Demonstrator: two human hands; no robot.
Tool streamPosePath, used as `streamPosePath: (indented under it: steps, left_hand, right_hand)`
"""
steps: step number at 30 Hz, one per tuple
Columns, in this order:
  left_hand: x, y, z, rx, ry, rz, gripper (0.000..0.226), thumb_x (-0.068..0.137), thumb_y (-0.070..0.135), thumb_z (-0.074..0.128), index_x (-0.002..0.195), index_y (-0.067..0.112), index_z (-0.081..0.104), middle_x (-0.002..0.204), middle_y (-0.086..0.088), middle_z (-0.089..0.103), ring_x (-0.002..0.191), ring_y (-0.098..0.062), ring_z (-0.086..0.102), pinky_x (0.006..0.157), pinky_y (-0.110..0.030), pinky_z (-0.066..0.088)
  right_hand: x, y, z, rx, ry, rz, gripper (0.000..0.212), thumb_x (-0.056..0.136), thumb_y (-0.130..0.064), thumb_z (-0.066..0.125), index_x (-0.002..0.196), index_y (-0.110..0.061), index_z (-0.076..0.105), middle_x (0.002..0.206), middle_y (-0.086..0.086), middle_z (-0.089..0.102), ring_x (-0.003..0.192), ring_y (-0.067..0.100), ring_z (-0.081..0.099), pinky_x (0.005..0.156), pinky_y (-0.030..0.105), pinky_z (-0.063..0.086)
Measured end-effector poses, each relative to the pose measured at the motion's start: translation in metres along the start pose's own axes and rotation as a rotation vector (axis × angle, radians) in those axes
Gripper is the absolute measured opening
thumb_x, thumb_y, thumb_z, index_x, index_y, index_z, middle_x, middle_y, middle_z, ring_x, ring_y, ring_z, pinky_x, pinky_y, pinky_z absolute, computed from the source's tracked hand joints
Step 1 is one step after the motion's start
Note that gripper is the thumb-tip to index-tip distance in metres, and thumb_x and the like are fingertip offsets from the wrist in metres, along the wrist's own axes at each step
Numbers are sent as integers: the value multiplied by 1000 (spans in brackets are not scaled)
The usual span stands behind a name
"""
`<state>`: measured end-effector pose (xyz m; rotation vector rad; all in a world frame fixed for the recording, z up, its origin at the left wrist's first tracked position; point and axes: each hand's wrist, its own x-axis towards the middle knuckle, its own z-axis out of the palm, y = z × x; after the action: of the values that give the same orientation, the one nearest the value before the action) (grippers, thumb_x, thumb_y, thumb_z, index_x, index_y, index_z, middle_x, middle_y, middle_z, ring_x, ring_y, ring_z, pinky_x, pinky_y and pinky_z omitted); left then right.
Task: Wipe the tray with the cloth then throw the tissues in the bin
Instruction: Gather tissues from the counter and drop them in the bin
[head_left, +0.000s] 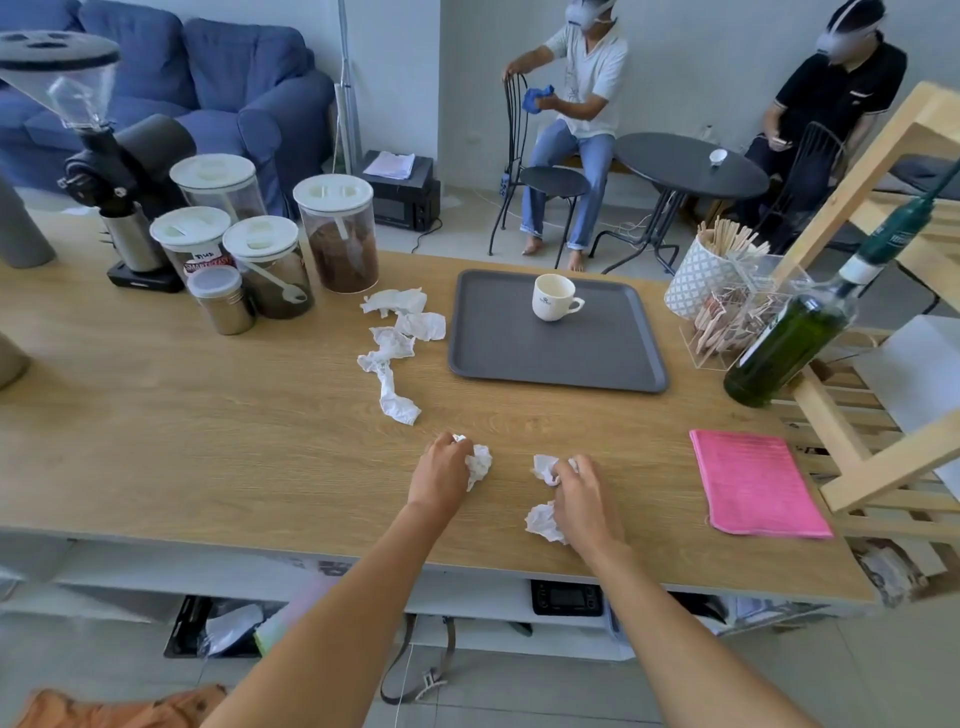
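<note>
A dark grey tray (550, 358) lies on the wooden counter with a white cup (555, 297) standing near its far edge. A folded pink cloth (753, 480) lies flat to the right, near the counter's front. Several crumpled white tissues (397, 343) trail along the tray's left side. My left hand (441, 475) is closed on a crumpled tissue (479, 463) near the front edge. My right hand (582, 499) grips another tissue (545, 467) at its fingertips, and a further crumpled tissue (540, 522) shows under its palm. No bin is in view.
Lidded jars (340, 239) and a coffee grinder (98, 156) stand at the back left. A green bottle (795, 338), a stick holder (701, 275) and a wooden rack (872, 364) crowd the right. Two seated people are behind the counter.
</note>
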<state>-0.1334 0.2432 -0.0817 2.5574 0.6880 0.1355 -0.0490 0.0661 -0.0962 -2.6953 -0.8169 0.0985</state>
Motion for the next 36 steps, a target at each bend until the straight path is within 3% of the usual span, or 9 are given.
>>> streamPosePath:
  steps: [2,7,12,16,19,23,25,28,36]
  left_hand:
    - [1,-1,1,-31,6,0,27,86,-8,50,107,0,65,105,-18,60,93,-31,60,68,-25,38]
    - [4,-2,0,-68,-6,-1,30,87,-8,48,110,-1,65,107,-18,59,95,-31,60,73,-29,44]
    - [6,0,1,-62,-58,9,30,87,-8,50,114,-1,61,113,-18,57,102,-32,57,83,-34,48]
    - [4,5,4,-35,-98,65,37,90,-7,48,125,3,54,119,-16,53,111,-31,52,91,-33,45]
    - [5,12,8,-42,-104,119,34,91,-7,44,120,4,58,114,-17,54,108,-31,51,86,-34,46]
    - [5,39,10,-74,-134,161,24,95,1,39,101,-4,62,104,-20,56,103,-33,52,83,-36,44]
    - [3,56,11,-99,-165,183,27,96,12,38,95,-5,60,103,-19,55,105,-33,50,87,-38,44]
    - [3,78,16,-60,-269,264,38,89,31,55,112,0,56,113,-13,49,112,-26,43,96,-37,43]
    - [-5,155,45,53,-350,476,28,88,-6,51,116,-1,53,120,-17,50,110,-32,50,84,-35,46]
  right_hand:
    - [-4,3,3,85,24,-5,20,93,-13,44,102,-7,61,103,4,51,96,22,54,73,30,49]
    - [-16,3,-3,81,-85,18,53,86,-63,34,111,-19,51,113,-4,38,101,14,46,79,35,51]
    - [-19,3,-5,-43,-61,27,29,95,-25,49,122,-13,54,112,2,44,85,12,44,64,24,40]
    - [-12,5,-15,-42,-78,122,34,93,0,46,126,-6,51,119,7,51,92,17,51,71,23,42]
    - [-5,11,-34,41,-25,176,31,98,-8,38,125,-5,54,114,11,57,90,18,48,59,7,39]
    - [-9,24,-59,194,46,339,32,99,-12,40,122,-4,60,120,20,61,90,27,54,49,4,37]
    - [-16,31,-68,170,79,390,25,97,-10,48,115,-5,65,113,17,62,93,30,59,58,15,39]
    - [-27,46,-77,164,147,459,17,92,-17,61,89,-2,66,86,8,61,76,25,56,59,28,35]
    - [-83,106,-101,155,177,667,12,92,-1,54,96,-1,64,78,11,65,64,20,54,53,29,42]
